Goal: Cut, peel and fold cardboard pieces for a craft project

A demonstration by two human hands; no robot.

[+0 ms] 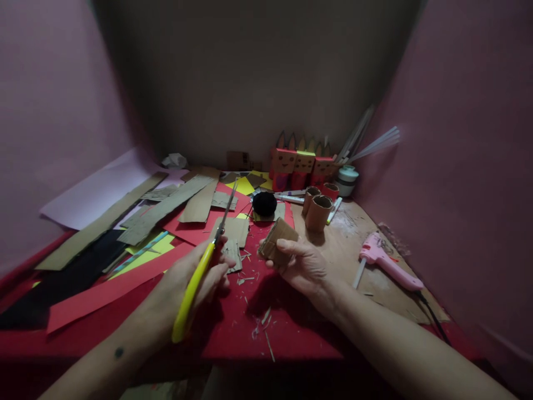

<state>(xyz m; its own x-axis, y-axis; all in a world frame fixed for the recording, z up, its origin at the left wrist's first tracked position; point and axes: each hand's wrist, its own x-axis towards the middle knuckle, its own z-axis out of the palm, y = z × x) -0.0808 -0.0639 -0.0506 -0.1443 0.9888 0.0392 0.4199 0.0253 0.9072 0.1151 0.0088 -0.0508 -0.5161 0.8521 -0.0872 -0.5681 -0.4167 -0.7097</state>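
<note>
My left hand point(204, 275) is closed on yellow-handled scissors point(194, 294), whose blades point up and away over the table. In my right hand point(303, 264) is a small squarish piece of cardboard point(281, 240), with the thumb lying across its face. Cut cardboard pieces point(234, 229) lie on the red tabletop point(250, 339) just beyond my left hand. Thin cardboard shreds point(266, 319) are scattered between my hands. A black ball of yarn point(265, 204) sits farther back, beyond the held cardboard.
Brown cardboard tubes point(318, 214) stand at the right on a wooden board point(345, 278), near a pink glue gun point(387, 261) with a cord. Behind are red figures with cardboard faces point(305, 164) and a lidded jar point(347, 176). Cardboard strips point(100, 222) and coloured paper cover the left.
</note>
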